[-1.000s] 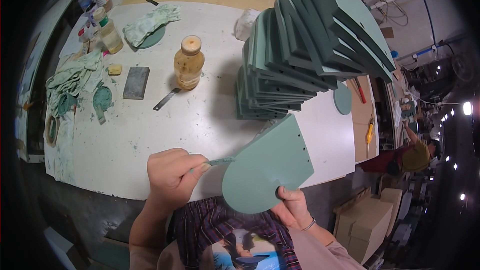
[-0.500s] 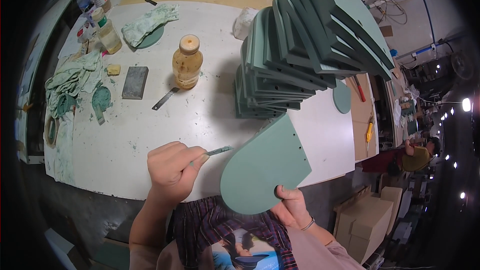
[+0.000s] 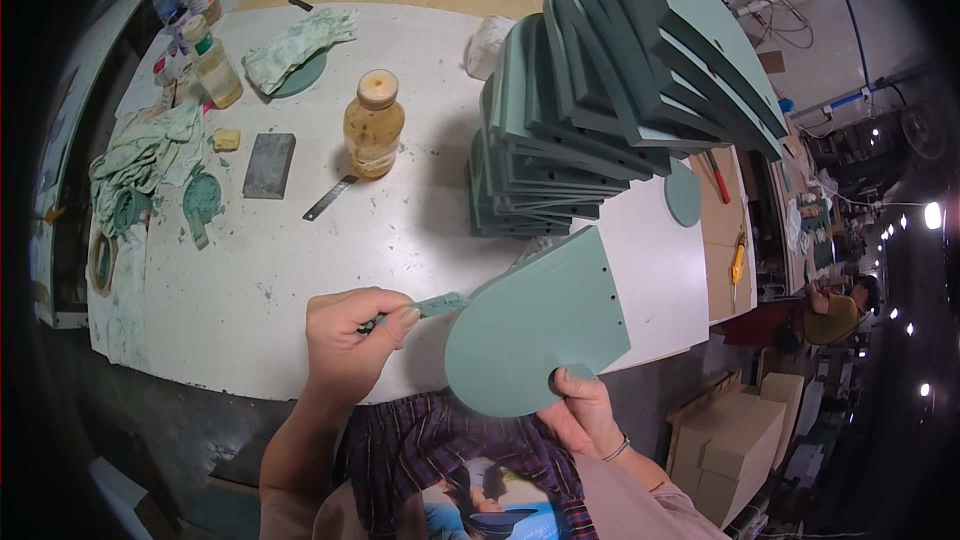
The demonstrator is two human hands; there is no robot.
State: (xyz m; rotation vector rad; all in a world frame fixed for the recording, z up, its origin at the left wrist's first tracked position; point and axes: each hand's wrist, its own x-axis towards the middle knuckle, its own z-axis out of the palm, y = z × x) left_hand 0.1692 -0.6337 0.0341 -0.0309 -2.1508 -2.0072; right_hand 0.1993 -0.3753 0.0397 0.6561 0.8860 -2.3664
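Observation:
My left hand (image 3: 358, 332) pinches a thin putty knife (image 3: 440, 304) coated with green paste, its tip at the rounded left edge of a green board (image 3: 540, 325); whether they touch I cannot tell. My right hand (image 3: 585, 415) grips that board at its lower right edge, thumb on top. The board is flat and tilted, one end rounded, with small dark holes along its right edge. Beyond it a tall, leaning stack of similar green boards (image 3: 570, 130) stands on the white table (image 3: 250, 310).
A jar of brownish liquid (image 3: 375, 130), a metal blade (image 3: 330, 197), a grey block (image 3: 270, 166) and a yellow sponge (image 3: 227, 140) lie left of the stack. Paste-smeared rags (image 3: 150, 160) and bottles (image 3: 215, 70) line the left side. Cardboard boxes (image 3: 735, 440) stand right; another person (image 3: 835, 312) is beyond.
My left hand and the putty knife have shifted slightly right, showing more of the knife. The board has turned a little and risen slightly in my right hand.

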